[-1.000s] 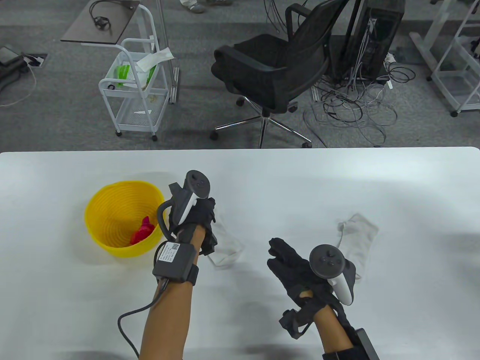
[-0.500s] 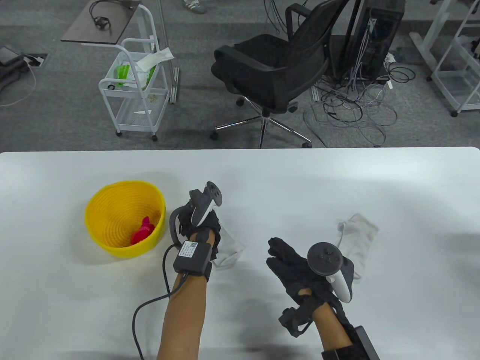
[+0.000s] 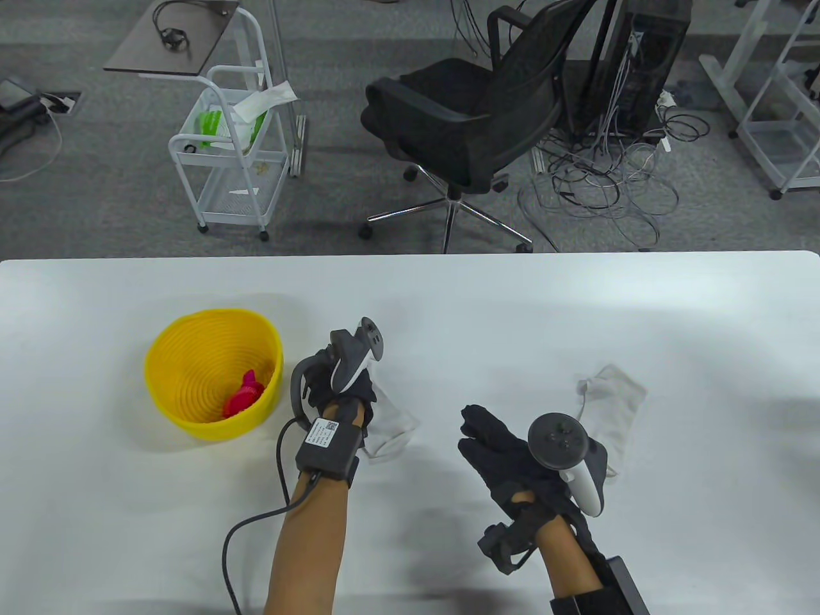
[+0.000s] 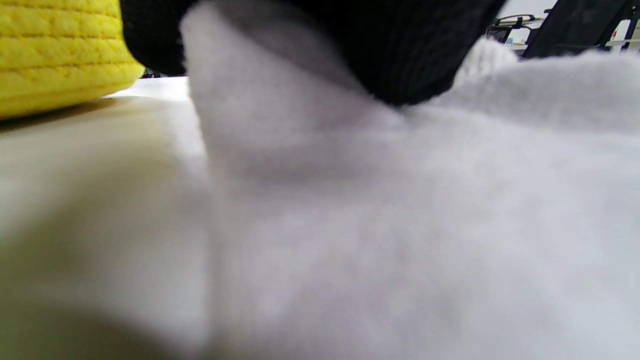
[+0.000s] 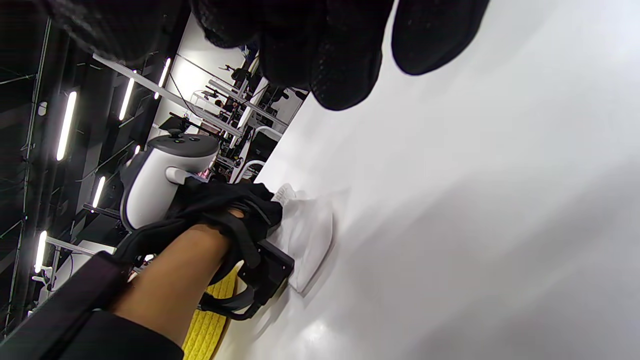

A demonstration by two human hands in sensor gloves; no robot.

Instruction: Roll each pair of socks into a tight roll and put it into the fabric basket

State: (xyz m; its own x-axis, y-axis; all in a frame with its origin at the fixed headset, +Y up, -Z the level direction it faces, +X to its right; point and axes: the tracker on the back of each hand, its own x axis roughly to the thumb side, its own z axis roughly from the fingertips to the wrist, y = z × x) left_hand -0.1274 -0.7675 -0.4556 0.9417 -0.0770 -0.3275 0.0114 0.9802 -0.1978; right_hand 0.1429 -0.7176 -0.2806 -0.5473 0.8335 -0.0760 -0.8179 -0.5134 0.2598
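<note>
Socks lie apart on the counter: one white sock just beside the yellow basket, toward the counter's left half, the other white sock well to its right. The left hand sits on the first sock, its fingers curled down into the cloth, apparently pinching it. The right hand hovers between the socks, fingers loosely together, holding nothing. The basket already holds a pink roll. The risk, as I judge it: rolling this sock alone would leave the pair split, and a one-handed pinch may give a loose roll.
</note>
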